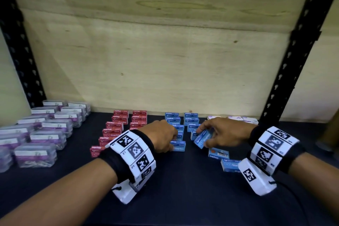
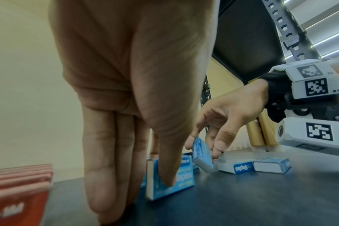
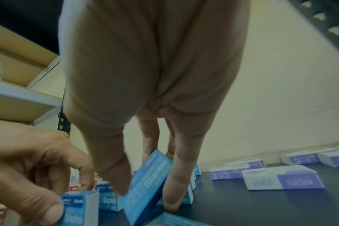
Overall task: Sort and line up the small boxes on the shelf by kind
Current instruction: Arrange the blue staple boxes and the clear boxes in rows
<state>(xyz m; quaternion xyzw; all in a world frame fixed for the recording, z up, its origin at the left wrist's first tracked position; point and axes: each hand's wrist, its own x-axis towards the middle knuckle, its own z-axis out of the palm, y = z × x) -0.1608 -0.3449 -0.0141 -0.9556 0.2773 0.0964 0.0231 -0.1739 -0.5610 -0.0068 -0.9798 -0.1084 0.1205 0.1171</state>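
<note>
Two rows of red staple boxes (image 1: pixel 117 124) and two rows of blue staple boxes (image 1: pixel 190 121) stand on the dark shelf (image 1: pixel 183 189). My left hand (image 1: pixel 163 137) pinches the front blue box (image 1: pixel 178 147) of the left blue row between thumb and fingers (image 2: pixel 165 175); that box (image 2: pixel 170 183) stands on edge. My right hand (image 1: pixel 216 134) holds another blue box (image 1: pixel 203 138) tilted, just above the shelf by the right blue row; it shows in the right wrist view (image 3: pixel 147 183) and left wrist view (image 2: pixel 202 154). Two loose blue boxes (image 1: pixel 219 153) lie near my right wrist.
Clear plastic boxes with purple labels (image 1: pixel 44 134) fill the left of the shelf. White and purple staple boxes (image 3: pixel 283 177) lie at the back right. Black slotted uprights (image 1: pixel 293 60) flank the plywood back wall. Bare dark shelf lies in front of my wrists.
</note>
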